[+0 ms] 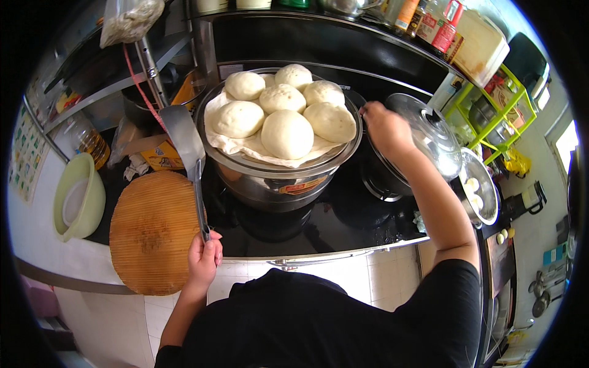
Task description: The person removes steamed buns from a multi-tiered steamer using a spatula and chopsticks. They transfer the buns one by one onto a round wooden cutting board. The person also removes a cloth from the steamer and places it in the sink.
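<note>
My left hand (204, 255) grips the handle of a metal wok spatula (184, 138), its blade raised left of the steamer. A stainless steel steamer pot (276, 188) stands on the black glass cooktop (257, 230). Several round white buns (287, 134) sit crowded on a pale steamer cloth (230, 145) on top. To the right, my right hand (389, 131) is at the left rim of a dark pan (391, 170). Its fingertips are blurred, so whether they grip anything is unclear. A clear lid with a black knob (428, 131) lies over the pan.
A round wooden cutting board (152, 234) overhangs the counter's left edge, beside a pale green basin (80, 198) and an oil bottle (92, 145). At right stand a metal bowl (490, 184) holding white round items and a green rack (497, 110). Bottles (444, 37) line the shelf above.
</note>
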A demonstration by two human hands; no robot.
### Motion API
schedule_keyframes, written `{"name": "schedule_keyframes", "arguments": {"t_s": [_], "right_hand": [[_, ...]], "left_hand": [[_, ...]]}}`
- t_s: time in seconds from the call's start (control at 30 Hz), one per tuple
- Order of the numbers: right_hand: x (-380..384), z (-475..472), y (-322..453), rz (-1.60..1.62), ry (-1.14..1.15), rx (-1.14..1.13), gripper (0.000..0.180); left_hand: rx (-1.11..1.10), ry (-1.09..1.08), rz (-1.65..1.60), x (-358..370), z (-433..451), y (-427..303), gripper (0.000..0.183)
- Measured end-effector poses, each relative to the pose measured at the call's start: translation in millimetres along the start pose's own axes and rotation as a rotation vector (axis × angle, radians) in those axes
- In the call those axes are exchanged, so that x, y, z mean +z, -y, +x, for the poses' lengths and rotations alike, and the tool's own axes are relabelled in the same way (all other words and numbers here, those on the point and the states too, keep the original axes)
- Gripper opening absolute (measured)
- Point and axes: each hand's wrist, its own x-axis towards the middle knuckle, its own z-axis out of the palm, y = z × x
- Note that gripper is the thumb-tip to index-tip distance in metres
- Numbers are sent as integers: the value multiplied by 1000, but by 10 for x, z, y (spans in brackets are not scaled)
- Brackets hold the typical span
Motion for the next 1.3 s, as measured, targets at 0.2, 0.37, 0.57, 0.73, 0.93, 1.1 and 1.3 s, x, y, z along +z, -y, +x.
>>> {"name": "schedule_keyframes", "arguments": {"t_s": [0.2,0.37,0.57,0.73,0.93,1.1,1.3], "right_hand": [[111,-176,-236,-78,37,5,12],[341,-409,-557,746,-592,115,16],[298,-787,-480,605,-582,35,9],[252,-1053,-428,162,-62,160,13],[283,-1144,-457,-90,-9,124,17],[210,-1085,-414,-89,70,129,18],[241,-919,-402,-62,-220,63,17]], "left_hand": [[19,35,-32,8,35,-22,16],[45,62,-62,31,71,-32,13],[41,58,-44,49,75,-6,12],[43,67,-81,105,115,19,12],[27,112,-103,132,150,36,11],[8,104,-85,175,126,37,9],[-14,121,-99,202,122,44,9]]}}
